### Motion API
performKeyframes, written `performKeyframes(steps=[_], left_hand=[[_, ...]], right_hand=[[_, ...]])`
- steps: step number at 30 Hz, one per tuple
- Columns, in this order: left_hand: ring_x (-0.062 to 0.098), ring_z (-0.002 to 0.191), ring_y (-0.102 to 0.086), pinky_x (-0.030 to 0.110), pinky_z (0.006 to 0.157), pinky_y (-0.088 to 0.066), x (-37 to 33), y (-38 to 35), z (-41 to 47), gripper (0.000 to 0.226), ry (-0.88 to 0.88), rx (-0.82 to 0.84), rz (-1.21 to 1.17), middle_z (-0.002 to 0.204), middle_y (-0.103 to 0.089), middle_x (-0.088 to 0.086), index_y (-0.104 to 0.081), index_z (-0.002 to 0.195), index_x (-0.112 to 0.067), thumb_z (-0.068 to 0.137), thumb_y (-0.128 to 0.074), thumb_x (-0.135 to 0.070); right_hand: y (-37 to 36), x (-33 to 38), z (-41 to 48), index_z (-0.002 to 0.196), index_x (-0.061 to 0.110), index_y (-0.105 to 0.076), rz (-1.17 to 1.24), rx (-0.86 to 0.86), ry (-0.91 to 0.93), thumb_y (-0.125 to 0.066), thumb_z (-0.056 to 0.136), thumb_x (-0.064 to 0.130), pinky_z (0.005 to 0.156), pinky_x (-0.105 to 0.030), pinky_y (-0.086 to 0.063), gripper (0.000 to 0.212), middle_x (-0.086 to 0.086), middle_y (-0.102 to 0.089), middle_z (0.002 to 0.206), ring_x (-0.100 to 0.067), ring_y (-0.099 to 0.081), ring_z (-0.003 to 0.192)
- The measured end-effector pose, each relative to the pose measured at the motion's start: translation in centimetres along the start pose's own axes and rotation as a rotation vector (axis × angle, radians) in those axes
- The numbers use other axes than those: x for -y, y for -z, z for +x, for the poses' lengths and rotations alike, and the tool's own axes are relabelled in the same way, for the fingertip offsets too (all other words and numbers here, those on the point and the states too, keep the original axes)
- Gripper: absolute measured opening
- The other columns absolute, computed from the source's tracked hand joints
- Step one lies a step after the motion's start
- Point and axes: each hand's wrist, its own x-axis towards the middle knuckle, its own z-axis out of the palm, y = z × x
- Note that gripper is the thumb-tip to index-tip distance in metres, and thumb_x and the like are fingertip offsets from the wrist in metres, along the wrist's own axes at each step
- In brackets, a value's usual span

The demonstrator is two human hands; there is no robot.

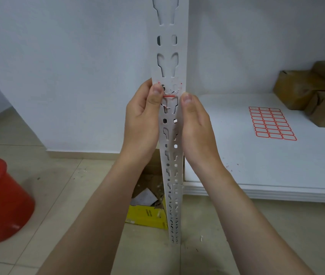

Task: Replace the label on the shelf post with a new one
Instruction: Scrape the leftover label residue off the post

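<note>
A white perforated shelf post (169,62) stands upright in the middle of the view. Torn remains of an old red-edged label (170,91) cling to it at hand height. My left hand (141,124) holds the post's left edge, its thumb pressed on the label remains. My right hand (194,126) holds the right edge, thumb against the post just right of the label. A sheet of new red-bordered labels (271,123) lies on the white shelf board (257,165) to the right.
Brown cardboard boxes (312,92) sit at the back right of the shelf. A red plastic bucket (1,199) stands on the tiled floor at the left. An open yellow-sided carton (147,207) with paper scraps lies behind the post's foot. A white wall is behind.
</note>
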Motion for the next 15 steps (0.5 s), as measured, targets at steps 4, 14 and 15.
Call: performKeyframes(steps=[4,14,15], left_hand=[[0.014,0.087,-0.070,0.034,0.081,-0.059,-0.7,-1.0,0.1,0.037,0.087,-0.081,-0.029,0.089,-0.072,0.002,-0.065,0.105,-0.009,0.112,-0.042,-0.036],[0.026,0.091,-0.076,0.044,0.089,-0.061,-1.4,-1.1,0.7,0.043,0.133,-0.087,-0.070,0.094,-0.078,0.011,-0.071,0.100,-0.015,0.111,-0.041,-0.043],[0.027,0.092,-0.075,0.046,0.089,-0.060,-1.3,-0.9,0.7,0.042,0.096,-0.068,-0.055,0.096,-0.077,0.014,-0.070,0.102,-0.013,0.112,-0.040,-0.040]], right_hand=[[-0.1,-0.1,0.1,0.114,0.020,-0.068,-0.028,-0.016,0.002,-0.035,0.103,0.059,0.097,-0.041,-0.058,0.052,-0.001,-0.076,0.109,-0.014,-0.072,0.105],[0.3,-0.1,0.1,0.110,0.022,-0.067,-0.022,0.009,-0.021,-0.035,0.102,0.060,0.089,-0.032,-0.056,0.051,0.000,-0.076,0.107,-0.011,-0.072,0.103],[0.3,-0.1,0.1,0.111,0.022,-0.068,-0.012,0.011,-0.025,-0.035,0.101,0.060,0.087,-0.028,-0.054,0.051,0.001,-0.077,0.107,-0.009,-0.072,0.102]])
